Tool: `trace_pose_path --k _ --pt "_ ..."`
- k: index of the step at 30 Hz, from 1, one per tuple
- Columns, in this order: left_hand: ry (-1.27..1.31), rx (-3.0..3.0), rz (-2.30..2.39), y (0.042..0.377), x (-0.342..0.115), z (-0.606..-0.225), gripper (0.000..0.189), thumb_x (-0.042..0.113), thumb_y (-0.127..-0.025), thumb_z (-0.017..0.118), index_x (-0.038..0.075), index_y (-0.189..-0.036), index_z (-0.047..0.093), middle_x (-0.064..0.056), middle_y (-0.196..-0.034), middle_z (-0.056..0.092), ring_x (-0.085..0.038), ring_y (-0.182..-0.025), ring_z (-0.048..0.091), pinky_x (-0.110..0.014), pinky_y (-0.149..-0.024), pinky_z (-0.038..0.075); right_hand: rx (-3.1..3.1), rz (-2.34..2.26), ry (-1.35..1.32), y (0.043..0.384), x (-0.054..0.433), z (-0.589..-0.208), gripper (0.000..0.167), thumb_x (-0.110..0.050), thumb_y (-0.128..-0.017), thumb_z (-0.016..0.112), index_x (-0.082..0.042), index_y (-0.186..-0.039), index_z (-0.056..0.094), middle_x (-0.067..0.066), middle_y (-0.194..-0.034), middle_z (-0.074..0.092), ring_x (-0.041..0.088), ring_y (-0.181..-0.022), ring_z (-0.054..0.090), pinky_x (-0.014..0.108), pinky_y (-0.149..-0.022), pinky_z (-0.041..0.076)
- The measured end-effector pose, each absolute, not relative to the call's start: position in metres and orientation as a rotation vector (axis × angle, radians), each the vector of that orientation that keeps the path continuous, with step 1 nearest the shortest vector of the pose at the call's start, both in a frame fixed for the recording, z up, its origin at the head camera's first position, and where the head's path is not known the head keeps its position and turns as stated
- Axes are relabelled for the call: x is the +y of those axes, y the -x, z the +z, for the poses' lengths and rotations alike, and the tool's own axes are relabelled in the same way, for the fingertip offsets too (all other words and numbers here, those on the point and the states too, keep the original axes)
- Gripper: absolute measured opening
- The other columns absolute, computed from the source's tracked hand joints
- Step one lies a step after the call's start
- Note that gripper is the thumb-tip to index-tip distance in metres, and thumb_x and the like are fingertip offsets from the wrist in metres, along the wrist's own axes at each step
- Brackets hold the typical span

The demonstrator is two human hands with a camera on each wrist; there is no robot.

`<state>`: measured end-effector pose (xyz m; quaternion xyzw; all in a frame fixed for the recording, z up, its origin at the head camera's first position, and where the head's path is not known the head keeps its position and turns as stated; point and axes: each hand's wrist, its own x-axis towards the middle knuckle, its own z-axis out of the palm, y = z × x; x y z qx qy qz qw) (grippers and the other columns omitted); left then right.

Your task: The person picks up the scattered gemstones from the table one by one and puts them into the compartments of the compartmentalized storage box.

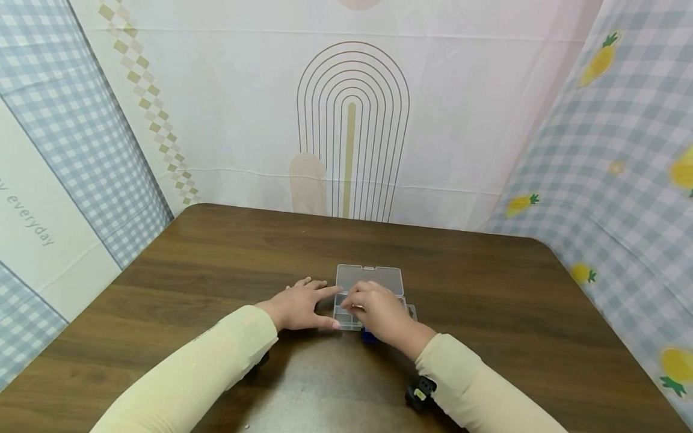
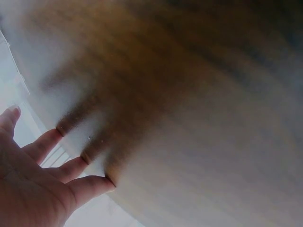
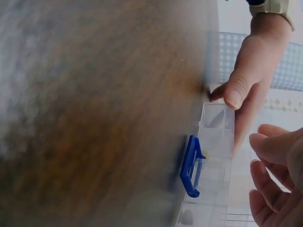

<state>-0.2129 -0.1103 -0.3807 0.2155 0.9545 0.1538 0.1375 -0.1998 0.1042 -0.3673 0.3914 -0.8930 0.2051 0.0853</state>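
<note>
A clear plastic compartment box lies on the table with its clear lid raised at the back. A blue latch hangs from its front side. My left hand spreads its fingers on the table at the box's left, thumb against the near left corner. In the left wrist view, the fingertips press the tabletop. My right hand hovers over the compartments with bent fingers, thumb close to the index finger; whether something tiny is pinched there is hidden. A small grey item shows through one compartment wall.
The brown wooden table has rounded far corners. Just right of the box sits a small clear plastic piece, partly covered by the right hand. A patterned white cloth hangs behind, with checked cloth along the sides.
</note>
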Motion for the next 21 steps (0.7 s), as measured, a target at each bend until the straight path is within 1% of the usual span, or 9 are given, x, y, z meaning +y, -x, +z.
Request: trace_pose_path --k 4,6,11,12,13,14,18,21 --pt "-0.621 2.760 0.447 0.2133 -0.1106 -0.3815 0.080 0.070 -0.081 0.058 0.037 -0.150 0.034 -0.008 -0.156 0.031 -0.042 -0.144 0.016 -0.069 -0.105 0.022 -2.683 0.628 -1.168 0.2006 0.1028 -0.3685 0.012 -0.009 -0.086 0.073 -0.014 -0.096 0.077 -0.002 -0.097 0.066 0.016 -0.093 0.061 0.035 -0.080 0.052" --pt "-0.618 2.759 0.448 0.2136 -0.1107 -0.3819 0.080 0.070 -0.081 0.058 0.037 -0.150 0.034 -0.007 -0.156 0.031 -0.042 -0.144 0.016 -0.069 -0.105 0.022 -2.689 0.637 -1.181 0.2008 0.1021 -0.3690 0.012 -0.008 -0.086 0.072 -0.013 -0.096 0.077 -0.002 -0.097 0.066 0.016 -0.093 0.062 0.039 -0.089 0.050" --pt "-0.610 2.756 0.450 0.2136 -0.1106 -0.3817 0.080 0.070 -0.081 0.058 0.037 -0.150 0.034 -0.007 -0.156 0.031 -0.041 -0.145 0.016 -0.069 -0.105 0.022 -2.702 0.639 -1.211 0.1999 0.1005 -0.3693 0.012 -0.007 -0.085 0.073 -0.013 -0.095 0.077 -0.002 -0.097 0.067 0.017 -0.095 0.062 0.040 -0.091 0.049" --pt "-0.610 2.755 0.450 0.2135 -0.1105 -0.3815 0.080 0.070 -0.081 0.058 0.037 -0.150 0.034 -0.007 -0.156 0.031 -0.041 -0.145 0.016 -0.069 -0.105 0.022 -2.707 0.632 -1.212 0.1997 0.1002 -0.3694 0.013 -0.008 -0.085 0.073 -0.013 -0.096 0.077 -0.002 -0.098 0.067 0.017 -0.095 0.062 0.038 -0.088 0.050" --pt "-0.610 2.754 0.449 0.2134 -0.1103 -0.3814 0.081 0.070 -0.081 0.058 0.037 -0.150 0.034 -0.007 -0.156 0.031 -0.041 -0.145 0.016 -0.069 -0.105 0.022 -2.713 0.623 -1.210 0.1995 0.1000 -0.3695 0.013 -0.009 -0.085 0.073 -0.014 -0.097 0.077 -0.002 -0.100 0.067 0.018 -0.096 0.061 0.037 -0.084 0.051" --pt "-0.609 2.753 0.448 0.2133 -0.1101 -0.3813 0.081 0.070 -0.081 0.058 0.037 -0.150 0.034 -0.007 -0.156 0.030 -0.041 -0.145 0.016 -0.069 -0.106 0.022 -2.719 0.609 -1.207 0.1994 0.0999 -0.3698 0.014 -0.010 -0.085 0.074 -0.014 -0.098 0.077 -0.002 -0.101 0.067 0.018 -0.097 0.060 0.037 -0.085 0.051" --pt "-0.608 2.750 0.443 0.2132 -0.1098 -0.3812 0.081 0.070 -0.082 0.058 0.036 -0.151 0.034 -0.007 -0.156 0.030 -0.041 -0.145 0.016 -0.068 -0.106 0.022 -2.743 0.575 -1.195 0.1993 0.0999 -0.3707 0.023 -0.014 -0.084 0.075 -0.015 -0.107 0.075 0.001 -0.113 0.066 0.021 -0.108 0.058 0.039 -0.089 0.050" --pt "-0.602 2.752 0.437 0.2130 -0.1101 -0.3809 0.081 0.069 -0.082 0.058 0.036 -0.151 0.033 -0.008 -0.156 0.030 -0.041 -0.145 0.016 -0.068 -0.106 0.022 -2.747 0.561 -1.179 0.1991 0.1004 -0.3710 0.031 -0.016 -0.084 0.076 -0.015 -0.114 0.072 0.003 -0.122 0.063 0.023 -0.116 0.055 0.042 -0.094 0.048"
